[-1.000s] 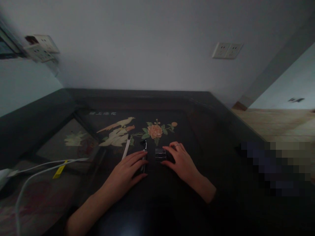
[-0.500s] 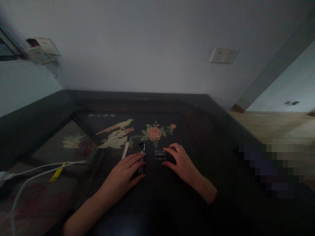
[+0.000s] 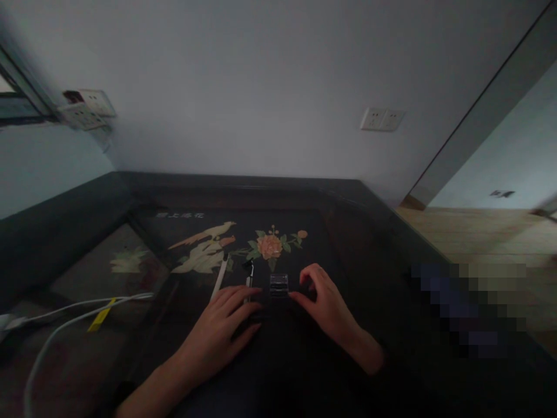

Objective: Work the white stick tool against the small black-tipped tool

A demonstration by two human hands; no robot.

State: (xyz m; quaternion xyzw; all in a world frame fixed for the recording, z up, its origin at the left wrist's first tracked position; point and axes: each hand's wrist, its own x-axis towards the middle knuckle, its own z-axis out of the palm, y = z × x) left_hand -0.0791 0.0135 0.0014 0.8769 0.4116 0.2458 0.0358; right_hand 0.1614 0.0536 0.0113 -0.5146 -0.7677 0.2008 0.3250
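A razor with a dark head and a shiny handle lies on the dark tabletop, its lower end hidden under my left hand. That hand rests with its fingers stretched out over the handle. To the left of the razor is a slim pale stick with a black tip, partly covered by the same hand. A small dark case with a clear, glossy top stands right of the razor. My right hand is beside it, thumb tip at its right edge, index finger bent and lifted away.
The black table bears an inlaid bird and flower picture. White cables with a yellow tag lie at the left. A wall with sockets rises behind; a blurred-out patch is at the right.
My right index finger has come off the case and curled back, leaving the thumb near its edge. My left hand stays over the razor handle. The view has tilted slightly upward.
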